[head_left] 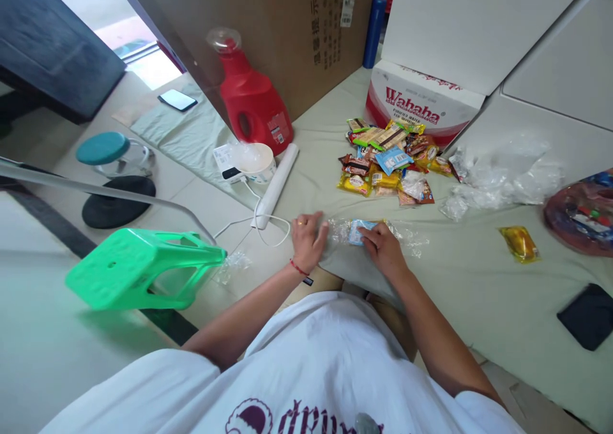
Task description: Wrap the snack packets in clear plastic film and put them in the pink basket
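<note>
Blue wrapping shows under the right hand (384, 247), whose index finger rests on a small packet (355, 233); whether this right grip pinches the packet or only presses it down, I cannot tell. The packet lies right at those fingertips, ahead and to the left of the palm, on clear plastic film (340, 229) laid over pale green cloth (460, 287). Its long axis appears to run side to side, in line with the film, pointing from the right grip toward the left one. The left hand (307, 239) looks released, fingers stretched forward and thumb apart, beside the film's left end and clear of the packet, so the right hand is plainly nearer, with the packet between the two. Beyond the right grip sits a heap of snack packets (393, 158) before a Wahaha carton (378, 96); off to its right lie crumpled clear bags (512, 175) and a lone yellow packet (520, 244). Ahead and left of the left grip are a white roll (278, 185) and a red jug (263, 99).
</note>
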Tool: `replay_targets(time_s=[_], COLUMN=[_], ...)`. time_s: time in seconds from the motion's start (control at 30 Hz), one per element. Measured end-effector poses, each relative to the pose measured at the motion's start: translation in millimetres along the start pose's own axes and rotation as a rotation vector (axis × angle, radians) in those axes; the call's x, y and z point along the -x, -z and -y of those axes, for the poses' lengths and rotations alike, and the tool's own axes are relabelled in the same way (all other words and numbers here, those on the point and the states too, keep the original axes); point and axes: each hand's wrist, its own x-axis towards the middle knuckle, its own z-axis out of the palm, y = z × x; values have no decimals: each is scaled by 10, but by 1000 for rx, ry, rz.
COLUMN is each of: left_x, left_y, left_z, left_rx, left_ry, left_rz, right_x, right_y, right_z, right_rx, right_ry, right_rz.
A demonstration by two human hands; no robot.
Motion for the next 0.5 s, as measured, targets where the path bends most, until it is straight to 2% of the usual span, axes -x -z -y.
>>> replay_targets(time_s=[0.07,0.13,0.27,0.33,0.4,0.5], left_x=[-114,-199,-252,-240,-221,-189], left_y=[-40,-42,75,98,41,-148], left_z=[-107,-201,-330,-420,-539,-700], left_rx=[-96,-124,-4,76,190,323], left_ry=[6,-41,-51,-36,-15,5], left_rz=[34,138,324,365,381,417], right_x=[-1,-17,-60,-72,-73,-53], right_y=[35,59,69,68,67,72], right_z=[12,29,45,47,47,36], right_rx=[-25,-46,-69,-74,-84,-97], right_ry=[-4,-21,-54,-66,-76,-84], right_rz=[9,11,12,20,19,1])
